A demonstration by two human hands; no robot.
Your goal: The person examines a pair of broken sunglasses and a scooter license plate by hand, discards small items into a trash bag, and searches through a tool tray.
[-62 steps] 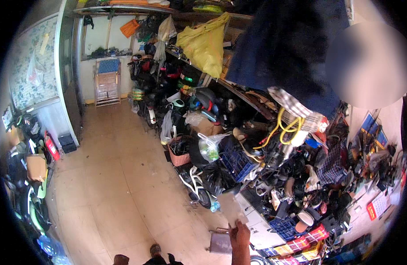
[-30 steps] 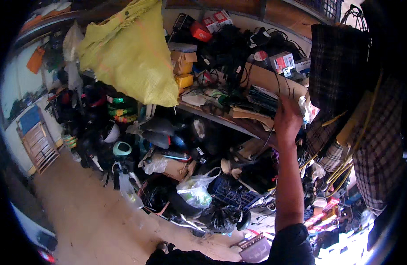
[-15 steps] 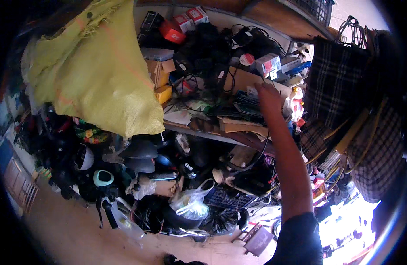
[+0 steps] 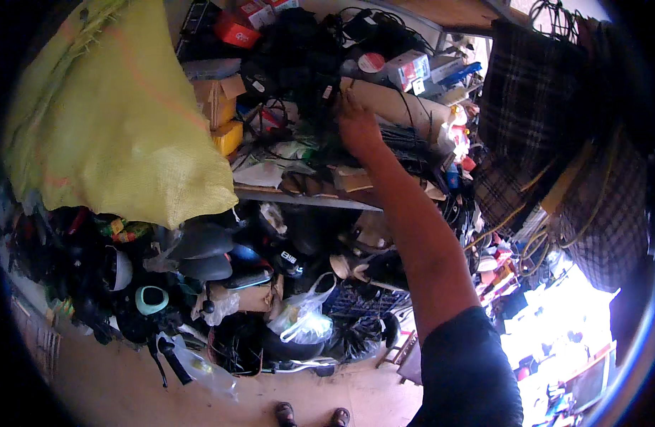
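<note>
My right hand reaches onto the cluttered upper shelf, its fingers bent and drawn together among dark things. What they hold, if anything, cannot be made out. Just beyond the fingertips lie black cables and adapters. A long tan cardboard piece lies beside the hand, and a stack of thin dark flat items is under and right of the wrist. My left hand is out of view.
A big yellow woven sack bulges at the left. Cardboard boxes stand beside it. Below the shelf are a white plastic bag and heaped dark goods. Checked cloth hangs at the right. Two feet in sandals show on the floor.
My right hand has moved left along the shelf, from the stack of thin flat items to the black cables and adapters. The whole view has shifted slightly.
</note>
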